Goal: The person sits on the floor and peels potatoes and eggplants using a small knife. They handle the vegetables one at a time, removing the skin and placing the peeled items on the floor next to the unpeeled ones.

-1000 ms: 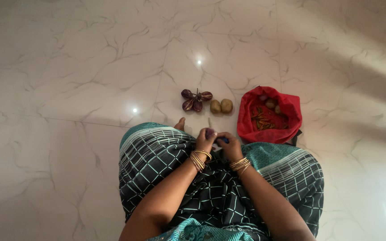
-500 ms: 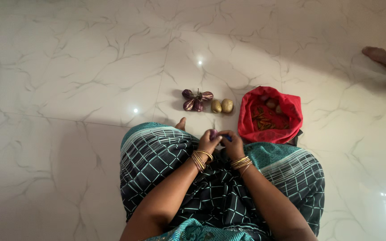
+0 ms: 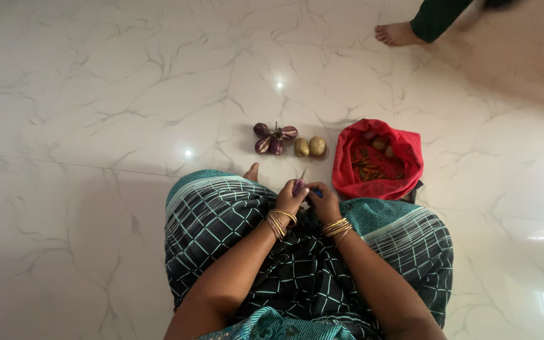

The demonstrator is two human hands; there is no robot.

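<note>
The left hand (image 3: 291,196) pinches a small purple brinjal (image 3: 298,186) in its grip above the lap. The right hand (image 3: 324,201), touching it, closes its grip on a blue-handled knife (image 3: 314,193). Four more brinjals (image 3: 271,138), two potatoes (image 3: 310,147) and a red bag (image 3: 379,160) lie on the marble floor (image 3: 96,126).

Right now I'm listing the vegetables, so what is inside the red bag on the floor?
The open red bag shows a heap of thin reddish-orange pieces, perhaps chillies, and a few small round vegetables near its far edge. Anything beneath them, or under the folded rim, is covered.
</note>
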